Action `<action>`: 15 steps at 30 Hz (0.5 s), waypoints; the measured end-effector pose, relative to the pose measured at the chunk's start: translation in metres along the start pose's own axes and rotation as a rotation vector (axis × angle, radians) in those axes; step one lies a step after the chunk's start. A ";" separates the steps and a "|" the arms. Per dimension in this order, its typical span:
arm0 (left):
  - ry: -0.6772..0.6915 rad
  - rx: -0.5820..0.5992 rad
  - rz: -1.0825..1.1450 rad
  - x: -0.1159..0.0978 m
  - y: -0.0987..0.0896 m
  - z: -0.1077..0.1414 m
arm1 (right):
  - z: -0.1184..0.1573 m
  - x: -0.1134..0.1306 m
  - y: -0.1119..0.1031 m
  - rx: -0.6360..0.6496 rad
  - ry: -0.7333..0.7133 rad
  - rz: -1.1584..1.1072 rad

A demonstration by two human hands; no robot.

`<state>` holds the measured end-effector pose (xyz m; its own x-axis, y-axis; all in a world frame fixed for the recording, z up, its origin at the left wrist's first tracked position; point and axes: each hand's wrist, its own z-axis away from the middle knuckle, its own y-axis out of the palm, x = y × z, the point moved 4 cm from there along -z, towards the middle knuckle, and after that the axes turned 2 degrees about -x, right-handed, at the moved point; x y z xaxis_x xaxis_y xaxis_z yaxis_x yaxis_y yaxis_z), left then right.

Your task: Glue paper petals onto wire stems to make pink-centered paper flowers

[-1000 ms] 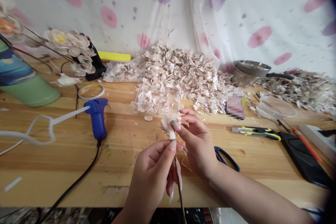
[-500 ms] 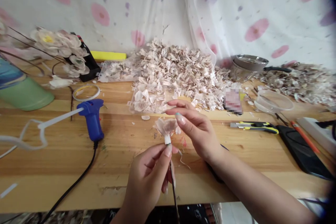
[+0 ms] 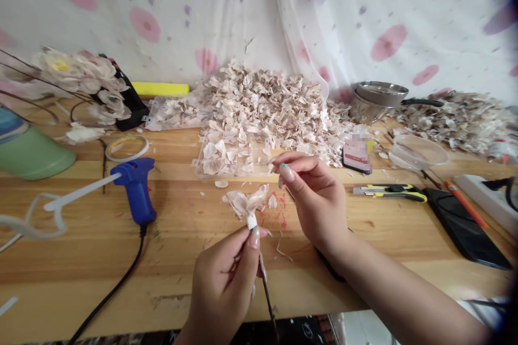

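Near the front middle of the table, my left hand (image 3: 226, 275) pinches a dark thin stem (image 3: 266, 294) just below its white wrapped top. On that top sits a pale pinkish flower (image 3: 246, 202) with spread petals. My right hand (image 3: 318, 199) is up to the right of the flower, apart from it, with thumb and fingertips pressed together; whatever they hold is too small to make out. Behind the hands lies a clear divided box (image 3: 238, 159) with loose petals, in front of a large petal heap (image 3: 271, 102).
A blue glue gun (image 3: 136, 188) with a black cord lies at left, near a tape roll (image 3: 127, 148) and a green container (image 3: 36, 153). To the right are a yellow cutter (image 3: 390, 192), a black phone (image 3: 465, 226) and a clear bowl (image 3: 420, 152).
My right hand has drawn back from the flower, and its fingers have closed together. The flower has tilted and shifted slightly left in my left hand. The whole view has shifted a little.
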<state>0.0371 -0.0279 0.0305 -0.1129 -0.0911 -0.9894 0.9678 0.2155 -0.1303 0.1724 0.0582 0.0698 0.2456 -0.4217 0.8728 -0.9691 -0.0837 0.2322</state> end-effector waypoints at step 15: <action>0.443 -0.040 -0.197 -0.004 -0.010 0.005 | 0.006 0.021 0.002 0.099 -0.181 -0.084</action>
<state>0.0292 -0.0349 0.0361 -0.3865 0.2872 -0.8764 0.9100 0.2736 -0.3117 0.1751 0.0440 0.0861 0.3253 -0.5639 0.7591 -0.9454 -0.2096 0.2495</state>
